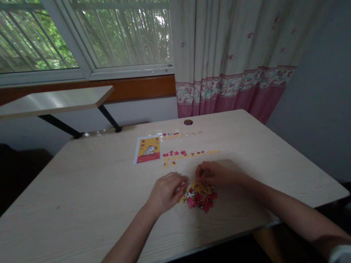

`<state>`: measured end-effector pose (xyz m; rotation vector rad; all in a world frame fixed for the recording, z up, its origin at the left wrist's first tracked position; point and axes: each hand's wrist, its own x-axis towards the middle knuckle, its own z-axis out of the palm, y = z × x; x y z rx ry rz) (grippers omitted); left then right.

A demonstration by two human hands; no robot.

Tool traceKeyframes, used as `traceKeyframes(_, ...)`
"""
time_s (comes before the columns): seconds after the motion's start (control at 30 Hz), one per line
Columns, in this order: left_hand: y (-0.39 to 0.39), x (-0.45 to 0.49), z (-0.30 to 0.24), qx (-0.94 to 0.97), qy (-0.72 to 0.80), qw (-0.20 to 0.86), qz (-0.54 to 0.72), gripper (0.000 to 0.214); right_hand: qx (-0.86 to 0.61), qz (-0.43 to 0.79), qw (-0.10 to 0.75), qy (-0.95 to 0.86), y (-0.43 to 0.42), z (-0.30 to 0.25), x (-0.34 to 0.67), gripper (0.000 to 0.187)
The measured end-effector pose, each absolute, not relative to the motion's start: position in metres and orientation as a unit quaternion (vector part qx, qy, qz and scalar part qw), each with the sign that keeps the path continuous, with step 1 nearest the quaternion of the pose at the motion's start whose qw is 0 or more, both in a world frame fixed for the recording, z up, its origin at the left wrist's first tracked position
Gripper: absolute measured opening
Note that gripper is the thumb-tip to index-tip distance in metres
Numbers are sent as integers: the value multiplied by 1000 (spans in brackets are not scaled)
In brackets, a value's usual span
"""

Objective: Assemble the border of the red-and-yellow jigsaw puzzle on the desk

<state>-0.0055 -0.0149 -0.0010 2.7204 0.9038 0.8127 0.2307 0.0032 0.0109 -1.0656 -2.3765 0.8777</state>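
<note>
While the left hand and right hand are curled at the pile's far edge, gripping or not I cannot tell, pieces are best lifted singly, without scattering others.

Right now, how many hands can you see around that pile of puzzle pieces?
2: the left hand is at the left side of the pile, the right hand at its far right. No others show.

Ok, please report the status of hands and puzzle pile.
Left hand, right hand at the puzzle pile. Pile loose, mixed colours. No obstruction seen.
</note>
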Motion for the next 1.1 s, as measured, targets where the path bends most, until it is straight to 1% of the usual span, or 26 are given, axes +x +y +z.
traceKeyframes(0.13,-15,-2,-4,902,316,51,289,21,-404,339,238,-816,-1,9,221,4)
traceKeyframes(0.3,-15,-1,-7,907,327,-4,264,21,-415,340,264,-801,-3,9,215,4)
traceKeyframes(0.53,-18,1,3,901,321,6,290,19,-405,332,317,-791,-2,2,215,10)
traceKeyframes(0.6,-18,1,4,897,326,8,297,18,-403,305,342,-792,-2,2,215,10)
traceKeyframes(0.7,-16,-2,3,885,348,4,309,16,-385,223,384,-810,0,3,216,10)
traceKeyframes(0.87,-14,-5,-1,866,384,3,321,16,-357,110,350,-859,2,0,217,14)
traceKeyframes(1.1,-14,-4,-1,873,372,6,316,15,-361,60,346,-864,2,-9,216,18)
